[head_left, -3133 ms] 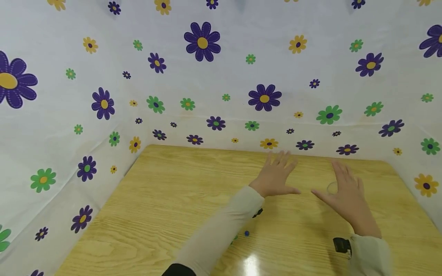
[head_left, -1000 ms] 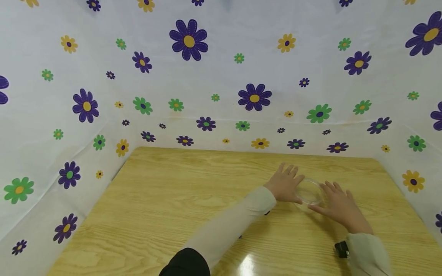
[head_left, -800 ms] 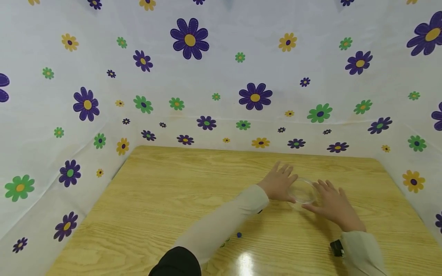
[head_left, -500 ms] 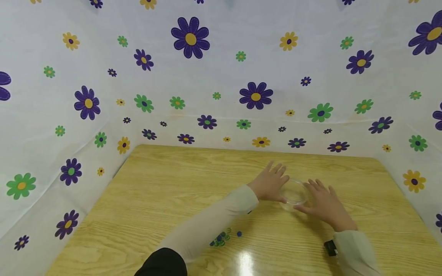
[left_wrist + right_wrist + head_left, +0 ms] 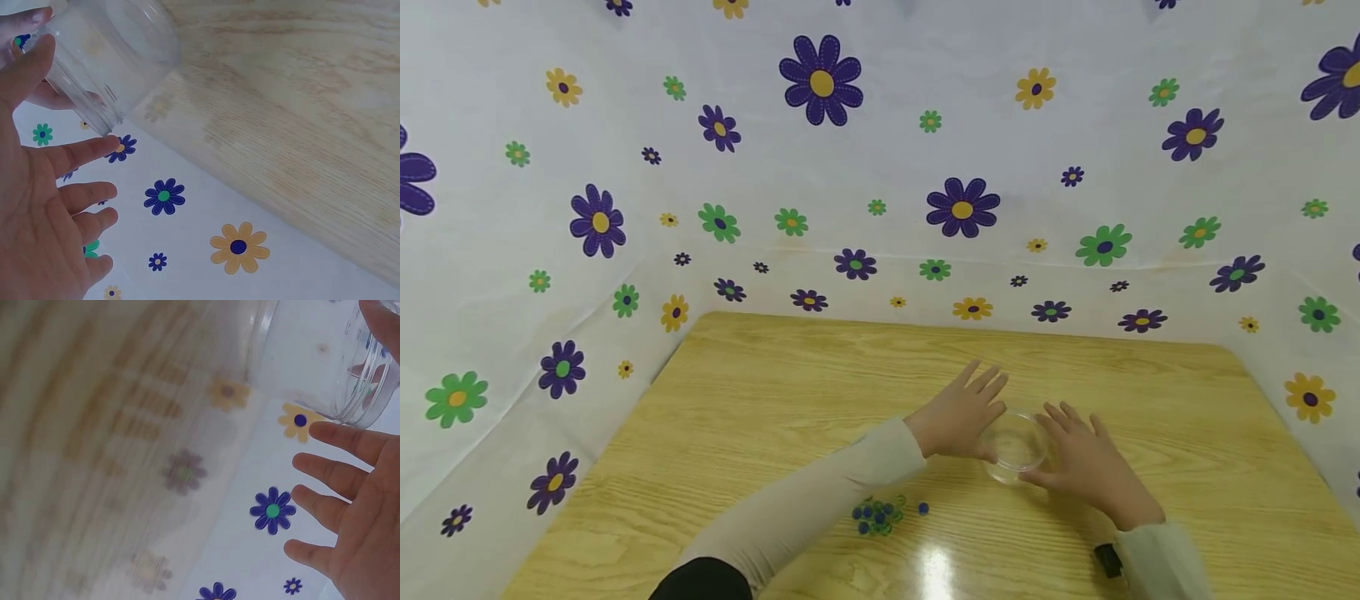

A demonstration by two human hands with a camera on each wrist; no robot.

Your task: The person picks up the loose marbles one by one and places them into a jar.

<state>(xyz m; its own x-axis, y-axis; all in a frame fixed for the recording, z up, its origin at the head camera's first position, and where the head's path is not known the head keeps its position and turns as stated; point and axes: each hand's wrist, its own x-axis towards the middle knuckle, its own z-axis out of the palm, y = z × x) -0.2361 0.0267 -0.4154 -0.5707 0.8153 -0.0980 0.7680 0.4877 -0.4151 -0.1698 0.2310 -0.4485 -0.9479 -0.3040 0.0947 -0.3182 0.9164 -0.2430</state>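
A clear, round plastic jar with an open rim is held between both hands over the wooden table, near the middle right. My left hand grips its left side with thumb and index finger; the other fingers spread out straight. On the right side my right hand grips it the same way. The left wrist view shows the jar tilted across the picture, the index fingertip at its rim. Whether its base touches the table I cannot tell. Nearer me lies a cluster of small blue and green marbles.
One blue marble lies a little right of the cluster. The light wood table reaches back to a white flowered cloth, which also hangs along the left and right sides. The left forearm passes close to the marbles.
Around three seconds ago the hands were spread apart, with the jar by the right hand. Both hands then took it and moved it left and nearer. The marbles have come out from behind the left sleeve.
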